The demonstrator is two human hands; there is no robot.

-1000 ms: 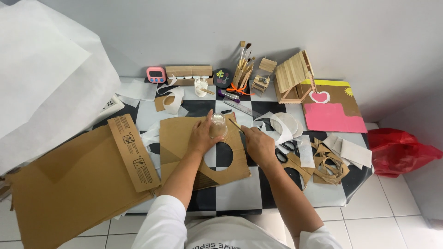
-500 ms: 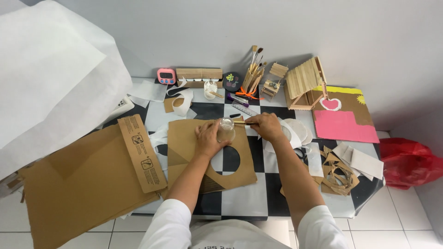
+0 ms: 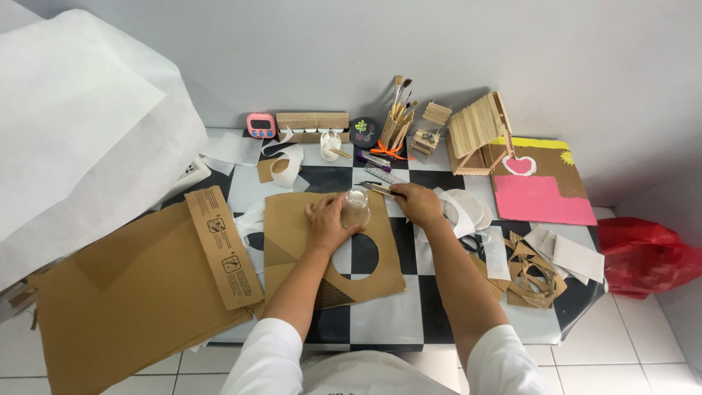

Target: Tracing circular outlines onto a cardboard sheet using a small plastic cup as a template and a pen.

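My left hand presses a small clear glass jar upside down onto a brown cardboard sheet that has a round hole cut in it. My right hand holds a thin pen-like tool, its tip near the jar's far side. Both hands work over a black-and-white checkered table.
A large flattened cardboard box lies at the left under white paper sheets. At the back stand a pink timer, a brush holder and a stick house. Cardboard scraps, a pink painted board and a red bag lie right.
My right hand has moved up from the sheet's right edge toward the jar's far side. The left hand stays on the jar; the camera view has shifted slightly.
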